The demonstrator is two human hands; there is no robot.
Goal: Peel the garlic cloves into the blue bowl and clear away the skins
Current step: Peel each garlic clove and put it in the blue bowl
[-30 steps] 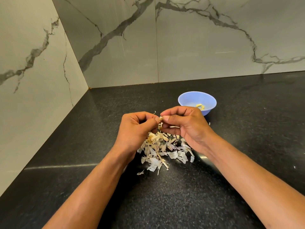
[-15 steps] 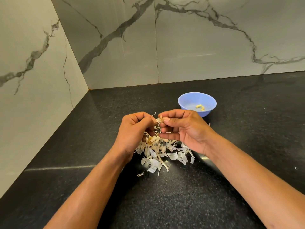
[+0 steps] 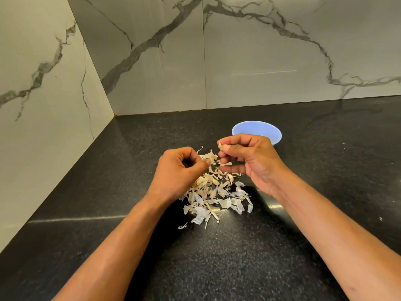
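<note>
Head view: the right hand (image 3: 249, 158) pinches a small garlic piece (image 3: 220, 145) at its fingertips; the left hand (image 3: 180, 170) is curled, its contents hidden. Below both grips, loose skins (image 3: 214, 196) litter the counter (image 3: 303, 235). Just behind the right grip stands the blue bowl (image 3: 256, 129). Peeling appears well advanced; clearing the skins remains.

Black speckled desk in a marble-tiled corner

A dark, glossy, finely speckled stone desk (image 3: 217, 268) is filling the lower part of the view and catching a thin streak of light (image 3: 86, 218) along its left side. Two pale marble-look wall panels are meeting at a corner behind it: the left wall (image 3: 39, 105) is carrying grey veins, and the back wall (image 3: 260, 57), split by a vertical joint, is showing darker branching veins.
</note>
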